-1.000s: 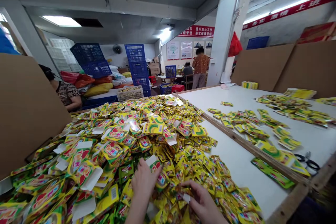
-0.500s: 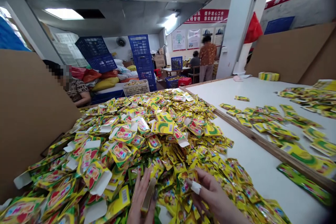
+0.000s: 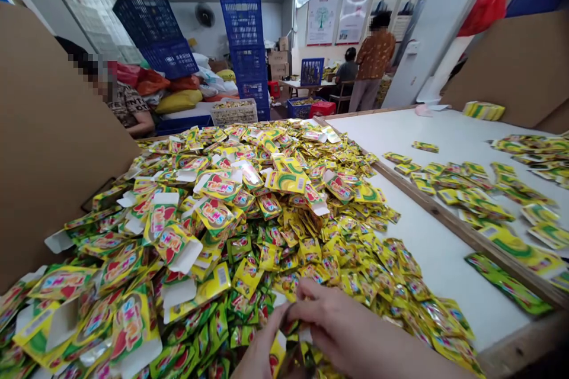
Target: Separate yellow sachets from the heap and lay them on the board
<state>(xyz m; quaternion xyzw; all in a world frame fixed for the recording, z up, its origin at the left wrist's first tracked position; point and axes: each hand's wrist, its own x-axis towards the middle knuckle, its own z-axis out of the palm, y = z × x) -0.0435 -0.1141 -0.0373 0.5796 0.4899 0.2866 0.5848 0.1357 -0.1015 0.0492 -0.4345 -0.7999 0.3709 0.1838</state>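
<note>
A big heap of yellow-green packets and flat little cartons (image 3: pixel 231 213) covers the white table (image 3: pixel 440 260) in front of me. At the bottom edge, my left hand (image 3: pixel 258 352) and my right hand (image 3: pixel 342 325) meet over one small yellow carton (image 3: pixel 288 343). Both hands pinch it between thumb and fingers, and the fingers hide most of it. Loose packets lie all around and under the hands.
A tall brown cardboard sheet (image 3: pixel 48 136) stands at my left. A wooden rail (image 3: pixel 448 225) separates a second table with scattered packets (image 3: pixel 480 189). A seated person (image 3: pixel 120 100) is behind the heap. Blue crates (image 3: pixel 244 41) and two people (image 3: pixel 373 65) are at the back.
The camera has tilted down and moved closer to the heap. My hands were apart, the left holding a carton edge-on; they have come together on the carton.
</note>
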